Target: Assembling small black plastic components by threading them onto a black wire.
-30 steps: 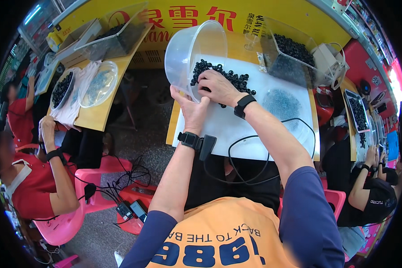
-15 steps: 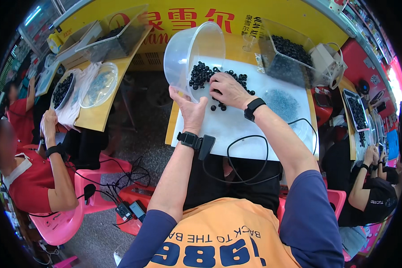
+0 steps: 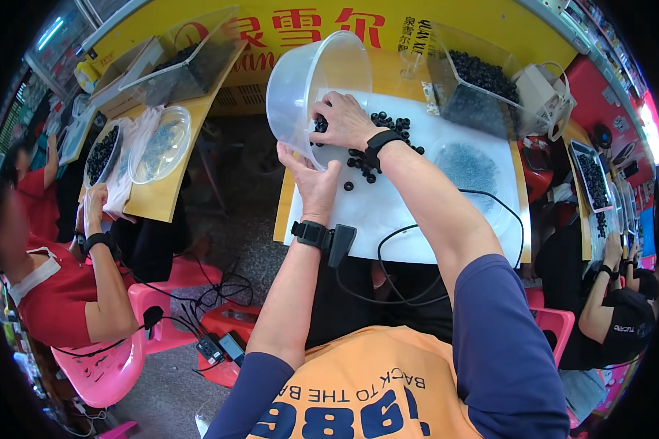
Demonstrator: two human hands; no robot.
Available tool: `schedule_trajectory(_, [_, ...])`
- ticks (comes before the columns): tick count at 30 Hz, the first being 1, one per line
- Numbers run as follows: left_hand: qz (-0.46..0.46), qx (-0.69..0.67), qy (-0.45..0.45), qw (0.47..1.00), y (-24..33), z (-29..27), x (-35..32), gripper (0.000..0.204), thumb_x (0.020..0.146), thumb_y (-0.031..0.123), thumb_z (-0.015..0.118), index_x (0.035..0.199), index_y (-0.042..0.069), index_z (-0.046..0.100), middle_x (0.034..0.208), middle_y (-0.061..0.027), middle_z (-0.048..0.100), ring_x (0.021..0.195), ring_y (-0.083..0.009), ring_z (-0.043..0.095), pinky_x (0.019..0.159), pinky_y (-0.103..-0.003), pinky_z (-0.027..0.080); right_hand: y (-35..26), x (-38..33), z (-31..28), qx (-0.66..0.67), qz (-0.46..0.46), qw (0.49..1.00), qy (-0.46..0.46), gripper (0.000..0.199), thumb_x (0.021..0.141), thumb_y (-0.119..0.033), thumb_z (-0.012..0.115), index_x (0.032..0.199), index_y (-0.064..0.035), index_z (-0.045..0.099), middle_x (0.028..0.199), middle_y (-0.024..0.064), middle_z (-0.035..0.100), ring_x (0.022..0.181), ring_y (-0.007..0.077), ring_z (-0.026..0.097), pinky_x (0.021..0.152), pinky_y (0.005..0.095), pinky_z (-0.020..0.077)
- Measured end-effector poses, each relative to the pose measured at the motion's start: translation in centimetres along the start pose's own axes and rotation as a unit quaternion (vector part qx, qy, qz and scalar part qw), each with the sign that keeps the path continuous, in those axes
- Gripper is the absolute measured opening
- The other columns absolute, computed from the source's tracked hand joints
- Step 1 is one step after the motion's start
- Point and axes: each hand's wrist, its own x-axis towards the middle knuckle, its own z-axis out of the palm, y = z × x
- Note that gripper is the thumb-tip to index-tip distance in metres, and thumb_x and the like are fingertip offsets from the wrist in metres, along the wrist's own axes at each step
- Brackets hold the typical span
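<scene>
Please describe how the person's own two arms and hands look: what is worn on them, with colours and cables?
Both forearms are bare below dark blue sleeves pushed up near the elbows. The left hand has a black band at the wrist with a black box-shaped device clipped on it. The right hand has a black wristband too. A thin black cable loops beside the right arm. No gloves.

Bare white mat (image 3: 388,212) lies open below the black rings (image 3: 388,139); bin (image 3: 476,95) blocks beyond.
</scene>
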Motion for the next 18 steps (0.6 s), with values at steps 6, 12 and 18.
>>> schedule_trajectory(6, [-0.01, -0.004, -0.001, 1.0, 0.1, 0.2, -0.2, 0.105, 0.071, 0.0, 0.068, 0.156, 0.005, 0.007, 0.153, -0.0176, 0.031, 0.143, -0.033, 0.036, 0.119, -0.04, 0.03, 1.2, 0.0, 1.6, 0.03, -0.027, 0.999, -0.006, 0.035, 0.079, -0.043, 0.072, 0.092, -0.0103, 0.07, 0.104, 0.0126, 0.063, 0.102, 0.0322, 0.062, 0.093, 0.0448, 0.0475])
schedule_trajectory(12, [-0.016, 0.0, -0.001, 1.0, -0.2, 0.2, -0.1, 0.108, 0.071, -0.001, 0.068, 0.157, 0.005, 0.003, 0.156, -0.018, 0.028, 0.146, -0.034, 0.033, 0.12, -0.04, 0.029, 2.1, -1.7, 0.0, 0.035, -0.047, 0.998, -0.034, 0.025, 0.083, -0.034, 0.068, 0.083, -0.0086, 0.07, 0.097, 0.0122, 0.064, 0.1, 0.0309, 0.062, 0.091, 0.0428, 0.0482])
schedule_trajectory(18, [0.0, 0.005, -0.007, 1.0, -0.2, 0.2, -0.2, 0.108, 0.071, -0.004, 0.067, 0.157, 0.005, 0.002, 0.158, -0.0179, 0.026, 0.145, -0.0335, 0.033, 0.119, -0.04, 0.03, 3.4, -5.0, -1.3, 0.052, -0.073, 0.996, 0.019, 0.023, 0.087, -0.029, 0.066, 0.085, -0.0057, 0.07, 0.098, 0.0131, 0.066, 0.099, 0.0317, 0.062, 0.091, 0.0428, 0.0479])
